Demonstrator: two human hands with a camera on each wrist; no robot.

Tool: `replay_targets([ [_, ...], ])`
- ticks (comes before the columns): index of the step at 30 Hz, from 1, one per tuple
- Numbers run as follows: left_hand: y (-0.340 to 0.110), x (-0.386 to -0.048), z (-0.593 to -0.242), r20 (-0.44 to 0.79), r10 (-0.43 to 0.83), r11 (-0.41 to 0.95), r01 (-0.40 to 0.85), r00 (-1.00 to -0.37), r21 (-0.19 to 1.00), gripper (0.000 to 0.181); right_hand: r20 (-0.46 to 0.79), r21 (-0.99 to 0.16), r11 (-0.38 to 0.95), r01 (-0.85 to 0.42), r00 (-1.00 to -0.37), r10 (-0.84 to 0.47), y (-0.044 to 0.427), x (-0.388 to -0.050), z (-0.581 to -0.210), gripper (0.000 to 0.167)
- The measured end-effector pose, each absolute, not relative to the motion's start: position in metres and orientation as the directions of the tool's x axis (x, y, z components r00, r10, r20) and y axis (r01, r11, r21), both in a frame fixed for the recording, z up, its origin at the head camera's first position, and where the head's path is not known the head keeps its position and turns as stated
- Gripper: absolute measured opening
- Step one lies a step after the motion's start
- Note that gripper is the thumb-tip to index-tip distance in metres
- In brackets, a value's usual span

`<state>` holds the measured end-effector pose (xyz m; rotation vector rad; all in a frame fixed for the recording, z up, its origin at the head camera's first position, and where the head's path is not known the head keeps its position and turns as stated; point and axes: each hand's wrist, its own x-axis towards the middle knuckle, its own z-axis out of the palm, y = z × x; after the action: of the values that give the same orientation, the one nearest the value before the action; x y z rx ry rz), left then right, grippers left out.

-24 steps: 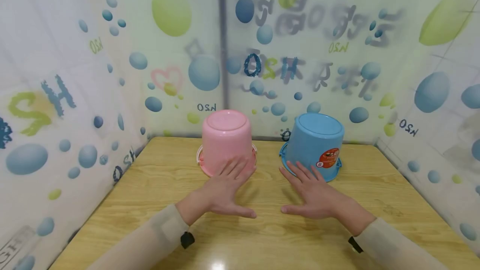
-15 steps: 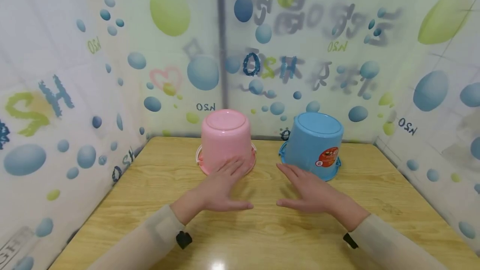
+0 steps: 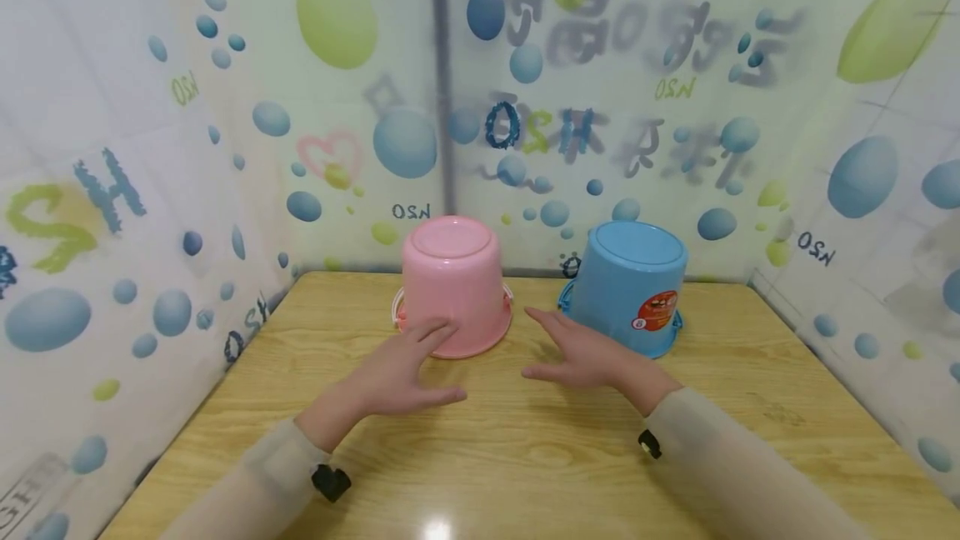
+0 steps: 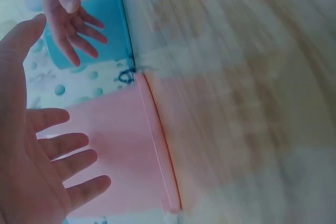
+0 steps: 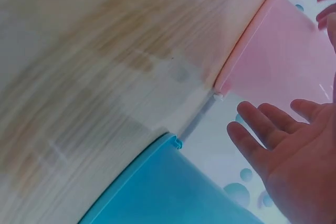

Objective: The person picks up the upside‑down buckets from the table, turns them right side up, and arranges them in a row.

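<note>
Upside down on the wooden table stands a pink bucket (image 3: 453, 290), its white handle down by the rim. To its right a blue bucket (image 3: 630, 286) is also turned over, with a red label on its side. My left hand (image 3: 393, 369) hovers in front of the pink bucket, fingers extended and thumb spread, holding nothing. My right hand (image 3: 588, 352) is in the air before the gap between the buckets, near the blue one, its fingers straight and thumb apart. In the left wrist view the left palm shows bare beside the pink bucket (image 4: 115, 150).
The light wooden table (image 3: 495, 473) runs back to a curtain (image 3: 337, 107) printed with blue and green bubbles. Similar printed sheets hang along the left and right sides. Both buckets sit near the table's back edge.
My left hand has moved left and slightly up in the view. My right hand has shifted left and up, away from the front of the blue bucket. Both buckets stay in place.
</note>
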<state>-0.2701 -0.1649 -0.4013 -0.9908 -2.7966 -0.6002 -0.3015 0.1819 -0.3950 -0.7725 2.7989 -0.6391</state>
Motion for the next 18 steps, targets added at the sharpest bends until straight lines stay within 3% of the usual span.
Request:
replay_targets([
  [9,-0.208,-0.282,-0.404,0.194,0.457,0.788,0.496,-0.868,0.364,0.099,-0.116,-0.453,0.813,-0.365,-0.881,-0.459,0.163,-0.326,-0.396,0.103],
  [18,-0.231,-0.314,-0.415,0.102,0.362,0.826,0.369,-0.927,0.427,0.117,-0.148,-0.485,0.815,-0.318,-0.888,-0.435,0.15,-0.352,-0.407,0.112],
])
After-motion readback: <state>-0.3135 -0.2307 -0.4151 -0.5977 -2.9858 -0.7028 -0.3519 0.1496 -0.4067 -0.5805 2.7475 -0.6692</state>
